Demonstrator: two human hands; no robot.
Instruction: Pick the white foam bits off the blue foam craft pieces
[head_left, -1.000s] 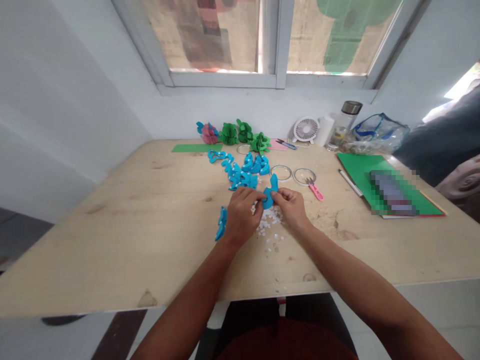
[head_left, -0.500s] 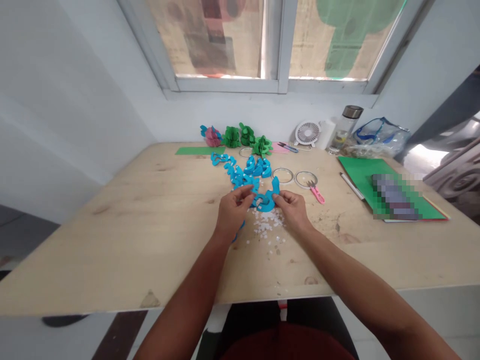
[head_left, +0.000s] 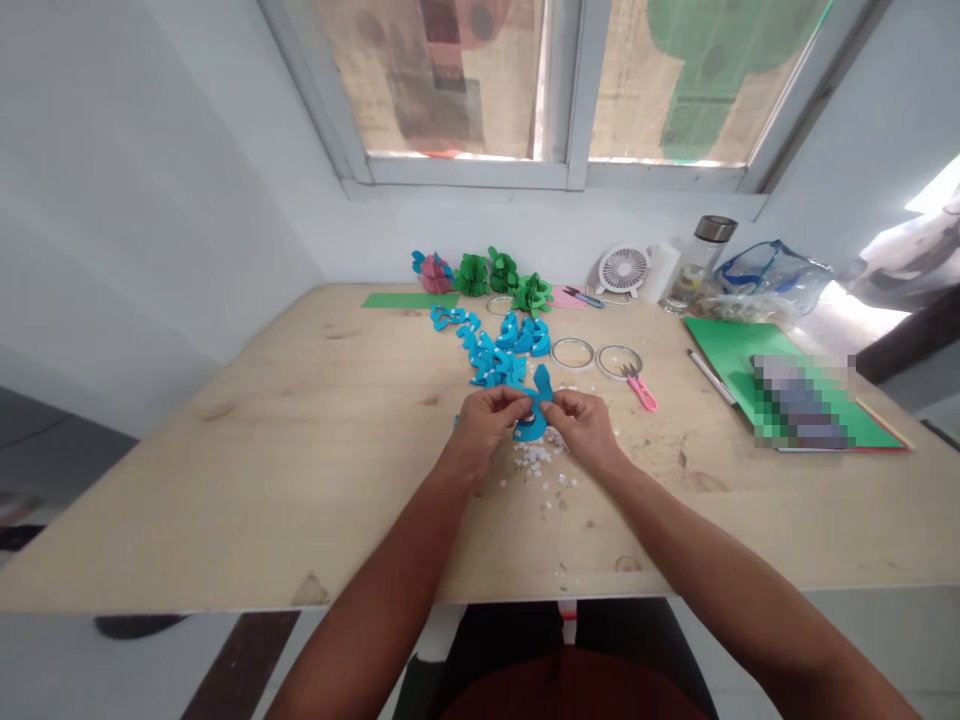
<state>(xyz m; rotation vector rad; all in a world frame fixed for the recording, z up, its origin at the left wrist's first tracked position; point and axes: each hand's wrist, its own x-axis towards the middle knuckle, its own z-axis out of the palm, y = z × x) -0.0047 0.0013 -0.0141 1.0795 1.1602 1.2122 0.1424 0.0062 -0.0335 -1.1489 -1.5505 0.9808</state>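
My left hand [head_left: 480, 430] and my right hand [head_left: 583, 428] meet over the middle of the wooden table [head_left: 225, 480], both pinching one curved blue paper piece [head_left: 534, 410] between fingertips. Small white scraps [head_left: 540, 465] lie scattered on the table just below my hands. A heap of more blue paper pieces [head_left: 499, 350] lies right behind the held one.
Green paper flowers [head_left: 502, 275] and a pink-blue one [head_left: 433, 270] line the back edge. Two tape rings [head_left: 572, 352], pink snips [head_left: 643, 388], a small fan [head_left: 622, 270], a bottle [head_left: 701, 262], a plastic bag [head_left: 772, 280] and green sheets [head_left: 731, 350] lie to the right.
My hands lifted the blue piece off the table, spread it between them, then brought it together again. The camera view shifted slightly right.
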